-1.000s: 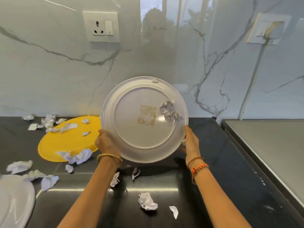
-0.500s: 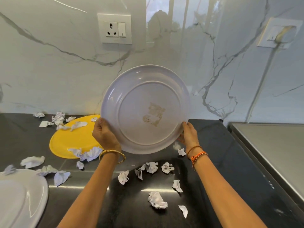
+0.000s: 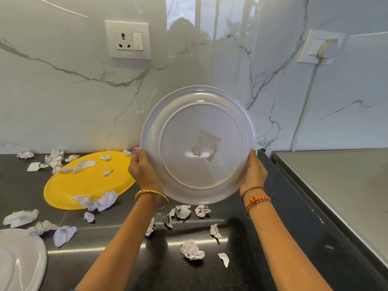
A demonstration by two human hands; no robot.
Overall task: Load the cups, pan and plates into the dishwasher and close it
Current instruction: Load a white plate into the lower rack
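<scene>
I hold a large white plate (image 3: 198, 143) upright above the black counter (image 3: 273, 238), its underside toward me with a brown sticker mark in the middle. My left hand (image 3: 142, 171) grips its left rim and my right hand (image 3: 255, 173) grips its right rim. A yellow plate (image 3: 69, 187) lies flat on the counter to the left, with paper scraps on it. Part of another white plate (image 3: 19, 261) shows at the bottom left corner. No dishwasher, cups or pan are in view.
Several crumpled paper scraps (image 3: 192, 249) lie scattered over the counter below and left of the held plate. A marble wall with a power socket (image 3: 128, 39) stands behind. A grey steel surface (image 3: 336, 185) borders the counter on the right.
The paper scraps that stuck to the tilted plate have fallen onto the counter. The plate stays upright between both hands, and the view has shifted slightly.
</scene>
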